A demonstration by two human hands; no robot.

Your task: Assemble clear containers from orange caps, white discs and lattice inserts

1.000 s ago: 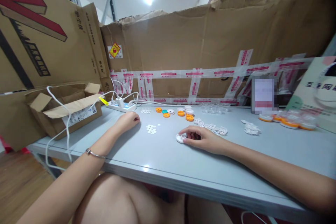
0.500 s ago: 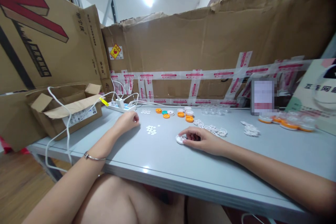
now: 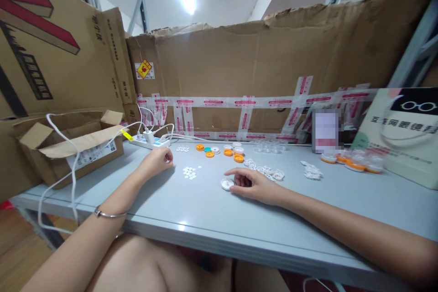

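A round white plastic piece with a raised rim [image 3: 227, 185] lies flat on the table. Beside it rests my right hand [image 3: 255, 185], its thumb at the piece's right edge and the index finger stretched out above it, apart from the thumb. My left hand [image 3: 159, 163] rests on the table to the left with curled fingers; whether anything is inside is hidden. Between the hands lies a small pile of white discs [image 3: 189, 173], one loose disc [image 3: 200, 167] near it. Behind my right hand are white openwork parts [image 3: 270, 172].
Orange, teal and white round pieces [image 3: 228, 152] stand farther back, near clear cups [image 3: 270, 146]. At right are more white parts [image 3: 311, 171], orange-based clear pieces [image 3: 356, 164] and a paper bag [image 3: 400, 137]. A power strip [image 3: 150, 142], white cables and an open carton [image 3: 92, 146] are at left.
My right index finger has lifted off the white round piece, so more of its inside shows. The view has shifted slightly to the right; my left hand stays about where it was.
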